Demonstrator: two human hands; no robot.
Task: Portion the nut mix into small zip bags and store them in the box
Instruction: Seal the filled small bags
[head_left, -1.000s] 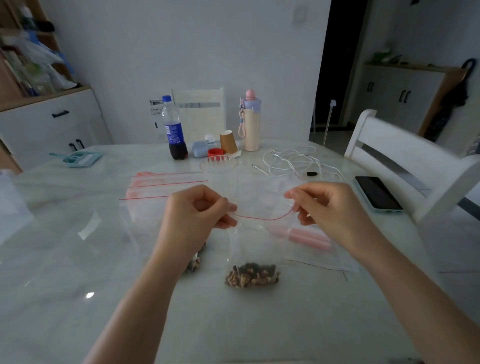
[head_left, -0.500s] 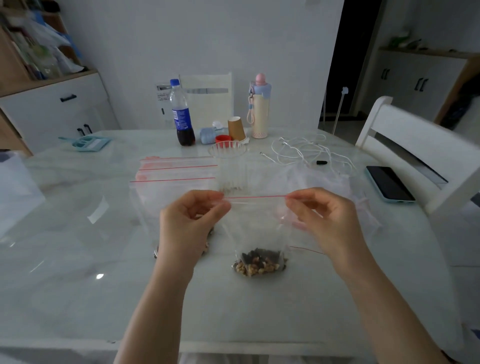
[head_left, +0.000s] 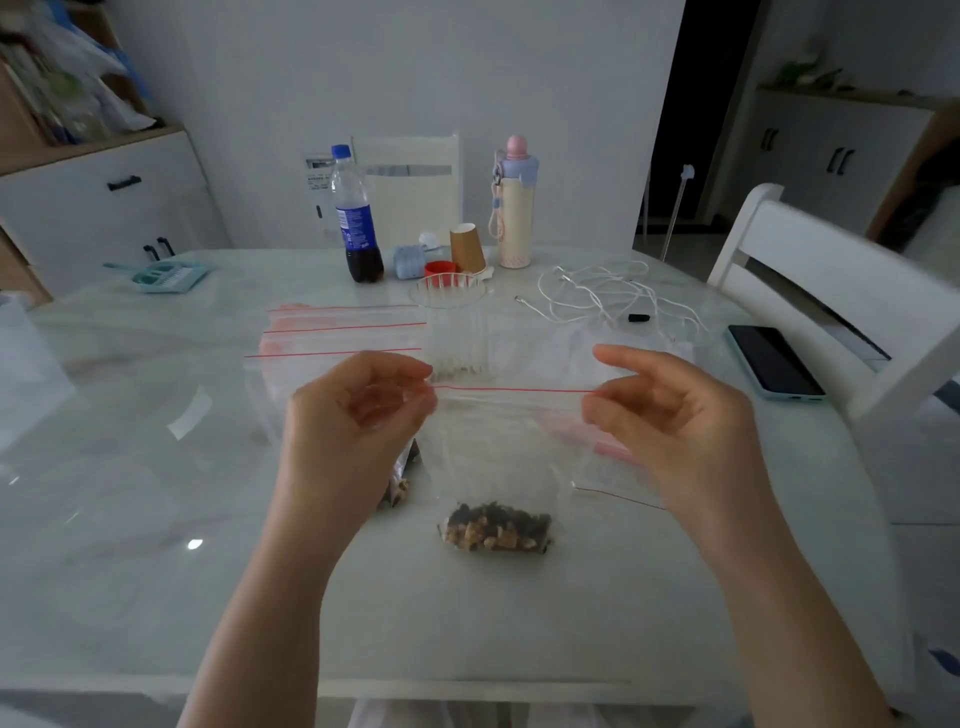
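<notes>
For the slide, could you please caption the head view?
Left hand and right hand pinch a zip bag of nut mix taut above the table.

Three empty zip bags (head_left: 332, 332), one filled bag (head_left: 493, 467), two bottles (head_left: 357, 218), one phone (head_left: 774, 364), one glass (head_left: 457, 327).

Clear zip bag (head_left: 498, 441) upright, nut mix (head_left: 496, 529) at bottom.
</notes>
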